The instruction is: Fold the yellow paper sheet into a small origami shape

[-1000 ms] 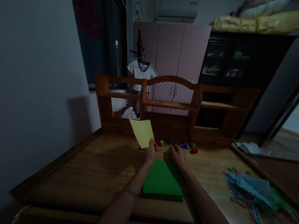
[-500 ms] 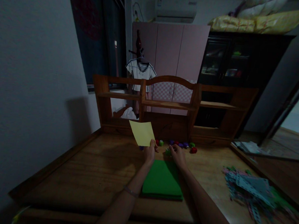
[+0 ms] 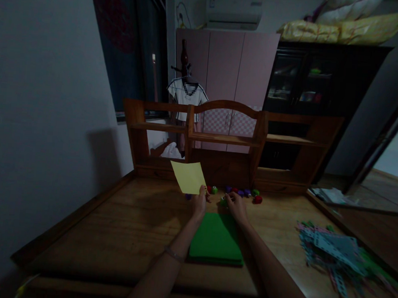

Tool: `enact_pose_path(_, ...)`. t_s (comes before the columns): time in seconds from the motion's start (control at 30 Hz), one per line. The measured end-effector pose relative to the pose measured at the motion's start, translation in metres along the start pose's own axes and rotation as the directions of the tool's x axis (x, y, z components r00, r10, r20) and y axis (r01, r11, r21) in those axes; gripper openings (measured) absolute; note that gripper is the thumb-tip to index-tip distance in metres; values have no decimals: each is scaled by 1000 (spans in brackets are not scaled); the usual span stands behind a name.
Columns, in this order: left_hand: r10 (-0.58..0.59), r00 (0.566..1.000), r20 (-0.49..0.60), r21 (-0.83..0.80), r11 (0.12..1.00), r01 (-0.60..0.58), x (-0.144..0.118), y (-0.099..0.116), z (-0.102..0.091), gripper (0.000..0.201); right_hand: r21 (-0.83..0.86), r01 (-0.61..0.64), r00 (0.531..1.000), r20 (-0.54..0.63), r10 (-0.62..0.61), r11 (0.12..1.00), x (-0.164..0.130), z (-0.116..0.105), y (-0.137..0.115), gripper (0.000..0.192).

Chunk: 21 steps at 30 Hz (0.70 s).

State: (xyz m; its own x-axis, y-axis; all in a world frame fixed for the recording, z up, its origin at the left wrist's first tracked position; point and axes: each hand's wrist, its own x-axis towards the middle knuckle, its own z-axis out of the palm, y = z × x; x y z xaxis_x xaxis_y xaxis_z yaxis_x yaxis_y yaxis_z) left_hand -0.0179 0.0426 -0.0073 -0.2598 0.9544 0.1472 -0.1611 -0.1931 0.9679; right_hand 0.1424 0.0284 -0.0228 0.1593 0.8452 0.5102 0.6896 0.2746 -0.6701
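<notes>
Nearest on the desk (image 3: 118, 225) lay the green paper stack (image 3: 217, 238), between both forearms. Beyond its far edge, the left hand (image 3: 199, 202) was pinched shut on a corner of the yellow paper sheet (image 3: 189, 177), held raised and tilted. The right hand (image 3: 237, 205) rested curled over a small green punch (image 3: 222, 199) in front of the row of coloured punches (image 3: 242, 193); whether it gripped it could not be told. Held by one corner, the sheet could sag or slip. Compared with a second before, the sheet sat slightly lower and flatter; both hands had hardly shifted.
</notes>
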Motion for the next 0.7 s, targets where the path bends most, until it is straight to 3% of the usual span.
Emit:
enact_pose_path(0.27, 14, 999, -50, -20, 1000, -15, -4, 6, 2, 53, -8, -5, 1000, 9, 5, 1000, 1, 2, 4, 32)
enact_pose_path(0.7, 24, 1000, 4, -46, 999, -24, 1, 0, 2, 45, 4, 4, 1000, -1, -4, 1000, 1, 1, 3, 30)
